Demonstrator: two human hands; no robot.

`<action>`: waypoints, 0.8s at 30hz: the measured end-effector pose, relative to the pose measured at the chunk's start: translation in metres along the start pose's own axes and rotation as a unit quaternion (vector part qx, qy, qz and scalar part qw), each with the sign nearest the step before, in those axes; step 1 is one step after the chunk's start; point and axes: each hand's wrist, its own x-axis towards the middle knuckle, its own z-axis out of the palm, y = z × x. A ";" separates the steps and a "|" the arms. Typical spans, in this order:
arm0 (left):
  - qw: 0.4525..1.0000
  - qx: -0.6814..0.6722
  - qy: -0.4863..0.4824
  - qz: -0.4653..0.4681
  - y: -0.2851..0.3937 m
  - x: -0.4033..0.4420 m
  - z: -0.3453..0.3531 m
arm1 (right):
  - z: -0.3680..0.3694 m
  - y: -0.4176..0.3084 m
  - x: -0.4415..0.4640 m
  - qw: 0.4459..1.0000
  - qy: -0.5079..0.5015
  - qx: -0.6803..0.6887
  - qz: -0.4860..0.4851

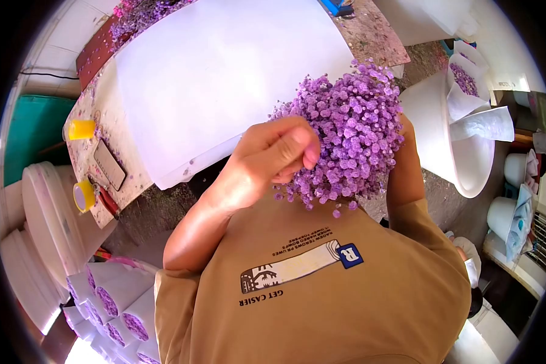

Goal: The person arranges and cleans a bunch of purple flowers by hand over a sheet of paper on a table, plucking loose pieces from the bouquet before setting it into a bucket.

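A thick bunch of purple baby's breath is held up in front of my chest, its blossoms facing me. My right hand is at the bunch's right side, mostly hidden behind the blossoms; the stems are out of sight too. My left hand is at the left edge of the flowers, with fingers curled in and thumb pressed against them. Whether something small is pinched there I cannot make out. Beyond both hands, a large white paper sheet covers much of the worktable.
On the table's left are yellow tape rolls, a phone and red-handled pliers or cutters. More purple flowers lie at the back left. Paper-wrapped bunches stand lower left. A white tub is at right.
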 end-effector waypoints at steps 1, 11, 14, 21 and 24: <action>0.997 0.070 0.011 -0.029 0.002 -0.001 0.001 | 0.000 0.000 0.000 1.000 -0.002 -0.001 0.000; 0.908 0.399 0.043 0.123 -0.004 -0.005 0.016 | 0.000 -0.002 -0.001 1.000 -0.008 -0.001 0.004; 0.887 0.427 0.049 0.169 -0.008 -0.006 0.016 | 0.000 -0.003 -0.001 1.000 -0.012 0.000 0.005; 0.866 0.466 0.051 0.172 -0.004 -0.012 0.020 | 0.001 -0.001 -0.003 1.000 -0.013 0.002 0.005; 0.858 0.477 0.056 0.181 -0.008 -0.012 0.020 | 0.002 -0.001 -0.002 1.000 -0.013 0.002 0.004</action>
